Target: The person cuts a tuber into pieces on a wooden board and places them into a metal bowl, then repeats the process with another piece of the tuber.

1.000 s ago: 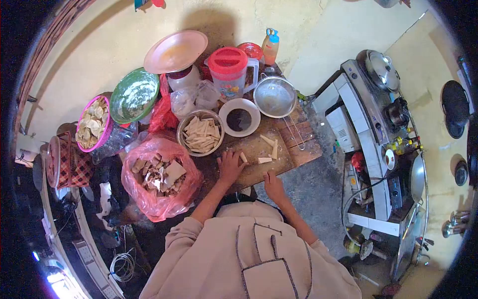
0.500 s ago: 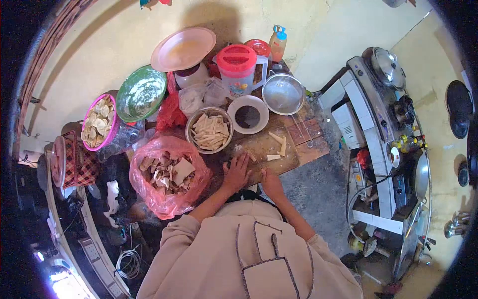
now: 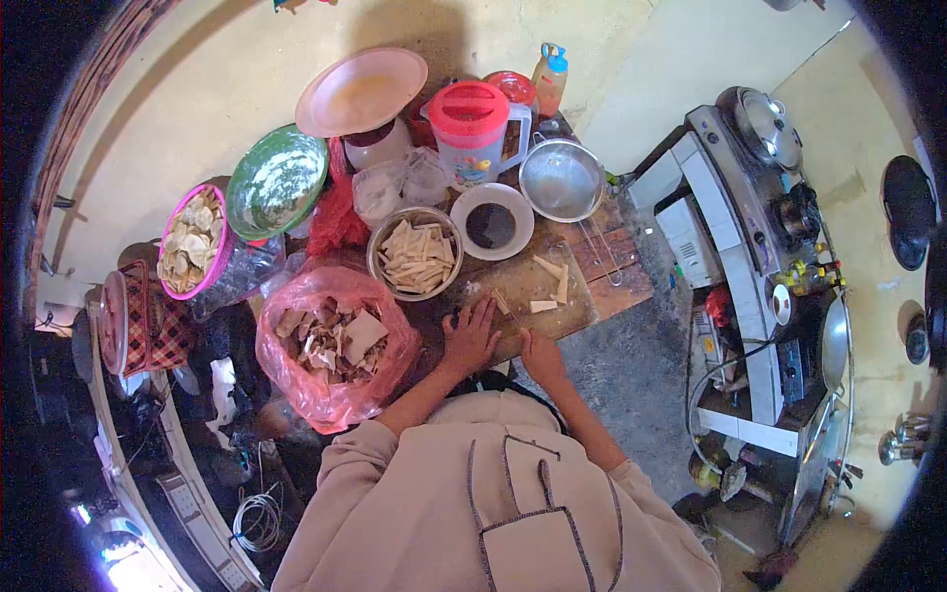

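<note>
My left hand point(image 3: 471, 338) lies flat on the wooden cutting board point(image 3: 577, 314), fingers spread, beside a thin pale strip point(image 3: 501, 301). My right hand point(image 3: 542, 356) is closed at the board's front edge, around what looks like a knife handle; the blade is hard to make out. Pale cut pieces point(image 3: 561, 280) lie on the board to the right. Behind my left hand a metal bowl point(image 3: 418, 259) holds pale strips. Left of it, a red plastic bag point(image 3: 335, 345) holds brown and pale scraps.
A bowl of dark liquid point(image 3: 491, 225), a strainer point(image 3: 561, 181) and a red-lidded jug point(image 3: 470, 133) stand behind the board. At the left are a green basin point(image 3: 279, 182) and a pink-rimmed basket point(image 3: 192, 243) of slices. A stove point(image 3: 735, 187) stands at the right.
The view has shifted slightly. My left hand's fingers look a little more spread, and my right hand stays close to the board's front edge.
</note>
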Available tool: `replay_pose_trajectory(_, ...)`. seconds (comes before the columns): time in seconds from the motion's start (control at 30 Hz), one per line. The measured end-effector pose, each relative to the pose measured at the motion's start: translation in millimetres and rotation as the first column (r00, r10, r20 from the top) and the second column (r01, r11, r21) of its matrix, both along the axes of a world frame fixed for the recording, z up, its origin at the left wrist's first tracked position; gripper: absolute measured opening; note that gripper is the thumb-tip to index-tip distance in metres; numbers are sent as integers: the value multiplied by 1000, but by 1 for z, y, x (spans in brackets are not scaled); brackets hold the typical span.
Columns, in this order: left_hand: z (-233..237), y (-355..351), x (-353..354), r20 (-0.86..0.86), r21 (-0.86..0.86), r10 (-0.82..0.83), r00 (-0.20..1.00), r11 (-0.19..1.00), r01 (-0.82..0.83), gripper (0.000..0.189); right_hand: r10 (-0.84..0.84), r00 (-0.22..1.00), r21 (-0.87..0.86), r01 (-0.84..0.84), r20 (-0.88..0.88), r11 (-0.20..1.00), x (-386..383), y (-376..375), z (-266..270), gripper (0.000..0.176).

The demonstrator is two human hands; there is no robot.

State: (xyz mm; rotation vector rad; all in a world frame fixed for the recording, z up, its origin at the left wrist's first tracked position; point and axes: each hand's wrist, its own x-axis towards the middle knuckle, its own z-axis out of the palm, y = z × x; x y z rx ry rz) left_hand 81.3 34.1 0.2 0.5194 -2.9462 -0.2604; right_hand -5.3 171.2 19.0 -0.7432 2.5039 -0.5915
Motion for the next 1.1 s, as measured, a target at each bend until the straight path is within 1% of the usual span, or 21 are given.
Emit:
replay_pose_trajectory(0.03,-1,1,0,8,48,15,1000,999,-16,65,11,1000,2,-11,1,1000,-1,-1,3,36)
replay_pose_trajectory(0.1,1,-3,-3,-54,18,-40,998,999,41,63,29,1000,5,-29,1,1000,-4,-2,9,38)
replay_pose_trajectory(0.13,3,-5,-5,-84,3,-69,994,998,69,63,29,1000,3,-29,-8,1000,-5,-1,3,39)
replay_pose_trajectory(0.17,6,-6,-7,-79,2,-89,993,996,89,61,29,999,0,-29,-18,1000,-6,0,-8,40)
replay_pose_trajectory(0.23,14,-6,-12,-69,2,-128,989,992,128,58,24,999,10,-24,-24,1000,-7,0,-10,41)
replay_pose_trajectory(0.3,14,-7,-13,-64,-11,-131,989,991,131,56,12,1000,35,-11,-15,999,-7,-2,-5,42)
replay_pose_trajectory(0.4,10,-11,-14,-78,-32,-143,987,990,141,56,139,985,-13,-141,-106,990,-6,-4,10,43)
replay_pose_trajectory(0.5,5,-11,-13,-84,-2,-138,987,990,139,57,29,999,-8,-28,28,1000,-10,-6,4,43)
replay_pose_trajectory(0.53,5,-12,-15,-87,13,-135,987,991,137,57,63,998,-29,-63,-10,998,-11,-6,4,43)
replay_pose_trajectory(0.6,4,-12,-16,-95,-11,-144,985,990,144,57,129,988,-64,-134,-85,989,-10,-4,5,43)
replay_pose_trajectory(0.67,2,-13,-15,-88,-18,-142,986,990,141,57,53,998,-11,-53,-26,999,-9,-3,-14,43)
replay_pose_trajectory(0.7,1,-14,-15,-78,-15,-143,987,990,142,57,11,1000,16,-11,0,1000,-7,-6,-9,42)
replay_pose_trajectory(0.8,2,-16,-7,-37,-31,-164,986,986,163,56,-13,995,76,21,-99,997,11,-9,12,42)
replay_pose_trajectory(0.83,3,-17,-2,-19,-44,-170,985,985,169,56,-6,994,77,14,-107,997,14,-7,0,43)
replay_pose_trajectory(0.9,3,-19,-5,-45,-38,-190,981,981,189,55,13,991,77,-2,-133,997,9,-4,-35,44)
replay_pose_trajectory(0.93,2,-18,-4,-52,-30,-204,978,979,203,55,1,998,-43,-4,-69,999,6,-2,-39,45)
replay_pose_trajectory(1.0,-1,-16,-8,-105,16,-60,993,998,62,54,-6,999,-282,21,53,959,-6,0,-42,48)
replay_pose_trajectory(1.03,-1,-14,-10,-127,46,12,992,999,-6,54,39,994,-320,-6,98,947,-7,3,-26,49)
replay_pose_trajectory(1.07,-2,-15,-12,-132,88,25,991,996,-13,54,87,986,-359,-31,142,933,-5,9,-9,51)
replay_pose_trajectory(1.1,1,-18,-16,-137,129,40,990,991,-22,54,89,979,-356,-18,183,934,-5,12,-7,52)
